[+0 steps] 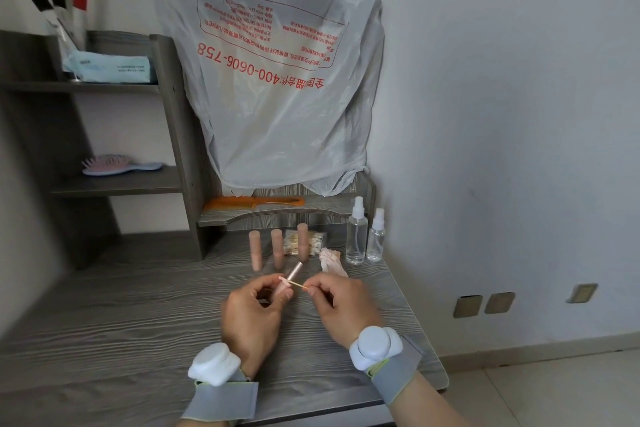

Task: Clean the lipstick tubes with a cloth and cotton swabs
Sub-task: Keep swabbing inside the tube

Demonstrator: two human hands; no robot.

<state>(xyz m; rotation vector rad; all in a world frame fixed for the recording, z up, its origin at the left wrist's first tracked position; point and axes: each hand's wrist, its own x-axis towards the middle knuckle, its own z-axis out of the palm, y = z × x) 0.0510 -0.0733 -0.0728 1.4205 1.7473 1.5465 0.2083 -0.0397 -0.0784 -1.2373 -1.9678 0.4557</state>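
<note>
Both hands are busy: left hand [254,305] grips the lipstick tube [289,279] tilted up so the right hand [341,302], pinching a cotton swab [294,283], can reach it.

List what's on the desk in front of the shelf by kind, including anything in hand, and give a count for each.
Pink cylindrical lipstick tubes: 4
Clear plastic spray bottles: 2
Clear bag of cotton swabs: 1
Wooden-stemmed cotton swab: 1
Crumpled pale pink cloth: 1
Total: 9

Left grip [252,312], right grip [343,305], fingers curled
</note>
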